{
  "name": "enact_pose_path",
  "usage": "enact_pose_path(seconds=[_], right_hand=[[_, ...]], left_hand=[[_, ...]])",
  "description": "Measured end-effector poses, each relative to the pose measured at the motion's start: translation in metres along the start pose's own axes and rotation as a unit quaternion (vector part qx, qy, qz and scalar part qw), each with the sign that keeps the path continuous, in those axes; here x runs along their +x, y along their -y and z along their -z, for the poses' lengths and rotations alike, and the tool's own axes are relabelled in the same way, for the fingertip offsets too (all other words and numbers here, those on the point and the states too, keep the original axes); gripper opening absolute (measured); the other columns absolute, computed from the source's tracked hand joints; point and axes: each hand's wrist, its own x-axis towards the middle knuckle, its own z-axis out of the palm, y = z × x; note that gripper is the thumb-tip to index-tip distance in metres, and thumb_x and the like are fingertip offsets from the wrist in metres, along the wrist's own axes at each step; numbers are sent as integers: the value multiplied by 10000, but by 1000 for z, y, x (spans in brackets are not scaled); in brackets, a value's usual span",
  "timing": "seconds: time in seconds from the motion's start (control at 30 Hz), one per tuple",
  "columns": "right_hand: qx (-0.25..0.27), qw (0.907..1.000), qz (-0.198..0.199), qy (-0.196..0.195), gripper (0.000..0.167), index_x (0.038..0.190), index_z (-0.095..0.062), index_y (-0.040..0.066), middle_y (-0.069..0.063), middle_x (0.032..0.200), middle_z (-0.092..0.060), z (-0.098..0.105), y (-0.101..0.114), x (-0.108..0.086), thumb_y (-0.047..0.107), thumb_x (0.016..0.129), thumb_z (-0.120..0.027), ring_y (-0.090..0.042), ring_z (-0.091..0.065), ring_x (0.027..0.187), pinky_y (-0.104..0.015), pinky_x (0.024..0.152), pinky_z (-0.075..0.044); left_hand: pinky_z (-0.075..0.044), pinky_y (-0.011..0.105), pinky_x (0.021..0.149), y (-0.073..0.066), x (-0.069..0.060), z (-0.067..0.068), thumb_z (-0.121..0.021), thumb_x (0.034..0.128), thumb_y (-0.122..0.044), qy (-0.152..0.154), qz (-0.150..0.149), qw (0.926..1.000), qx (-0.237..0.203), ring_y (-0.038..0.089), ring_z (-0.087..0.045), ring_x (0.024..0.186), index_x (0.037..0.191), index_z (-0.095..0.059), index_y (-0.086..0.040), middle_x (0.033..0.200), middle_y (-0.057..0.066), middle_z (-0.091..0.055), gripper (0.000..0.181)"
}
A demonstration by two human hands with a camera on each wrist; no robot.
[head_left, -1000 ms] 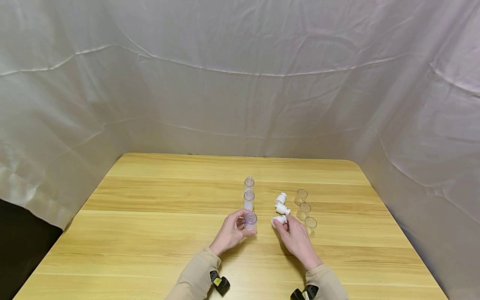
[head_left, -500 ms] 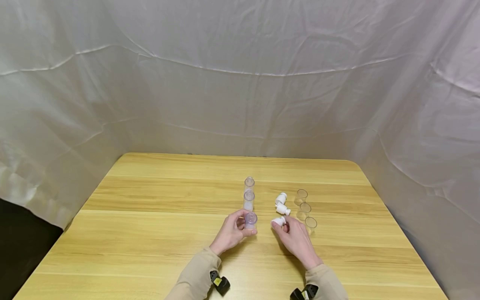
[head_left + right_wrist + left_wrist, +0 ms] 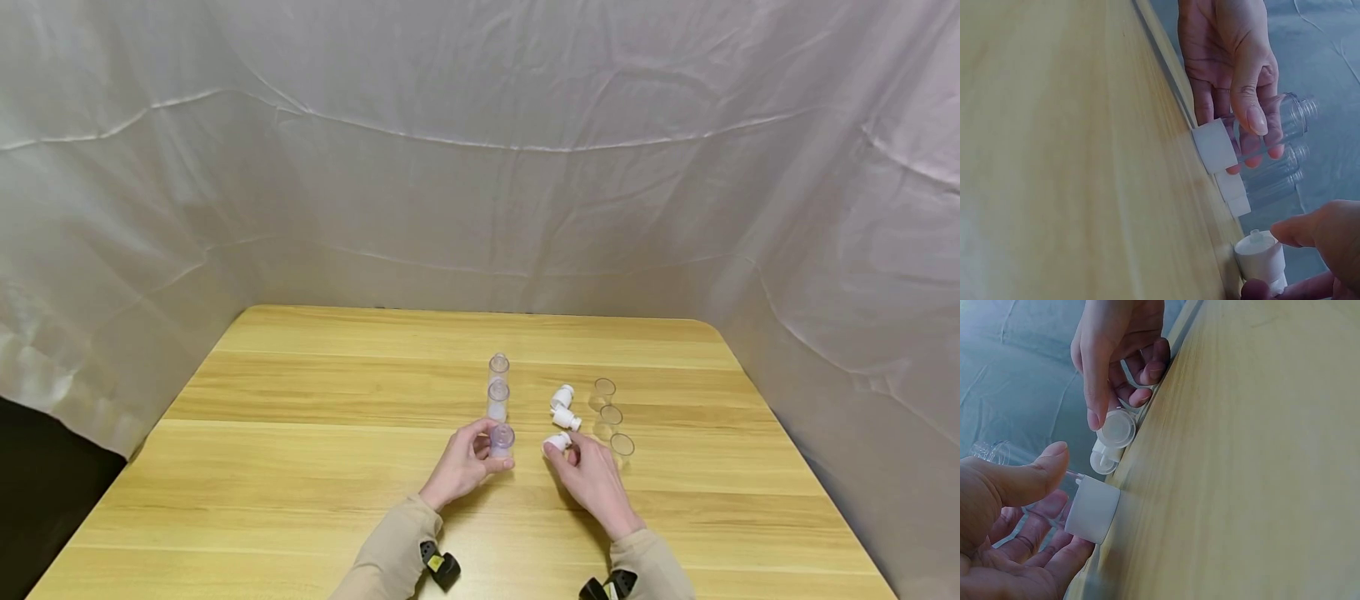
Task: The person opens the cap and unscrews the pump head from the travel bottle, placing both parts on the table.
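My left hand [image 3: 461,467] holds a clear bottle [image 3: 501,442] upright, thumb on one side and fingers on the other. In the right wrist view this bottle shows a white base [image 3: 1215,147] and a bare threaded neck. Across a small gap, my right hand [image 3: 596,479] pinches a white pump head [image 3: 556,442] between thumb and fingers, low over the table. In the left wrist view the round end of the pump head [image 3: 1116,429] faces the camera. Behind it lie two similar white pump heads, a nearer one [image 3: 566,418] and a farther one [image 3: 562,397].
Two more clear bottles, one nearer [image 3: 497,402] and one farther [image 3: 498,367], stand in line behind the held one. Several clear, open-rimmed cups, the closest being this cup [image 3: 622,448], form a row right of my right hand. Fabric curtains [image 3: 480,208] enclose the wooden table [image 3: 322,467].
The pump head has shifted and turned slightly in my right hand's fingers. My left hand and the bottle have stayed in place.
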Motion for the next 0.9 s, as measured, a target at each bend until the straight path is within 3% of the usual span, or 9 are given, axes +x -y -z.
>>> enact_pose_path(seconds=[0.17,0.5,0.9], right_hand=[[-19,10000,5,-68,262,802,-609,120,32,643,-490,-1,-1,0,326,929,-711,-78,-396,570,-212,520,-319],[31,9997,38,-247,302,1016,-694,52,32,642,-515,-3,-2,-2,327,900,-739,-77,-415,566,-213,531,-339],[261,9974,206,-645,552,1291,-583,-26,2,657,-600,-7,-6,-7,279,871,-769,-54,-481,555,-198,526,-393]], left_hand=[[-595,416,861,0,0,0,-810,775,33,-15,21,10000,20,271,-669,958,1141,-655,15,1118,213,-679,398],[-575,320,835,0,0,0,-806,776,36,-14,4,10000,-21,266,-668,955,1149,-655,14,1116,214,-680,403],[-585,344,881,2,1,0,-810,780,15,17,22,9999,113,249,-672,976,1150,-655,16,1136,213,-680,401]])
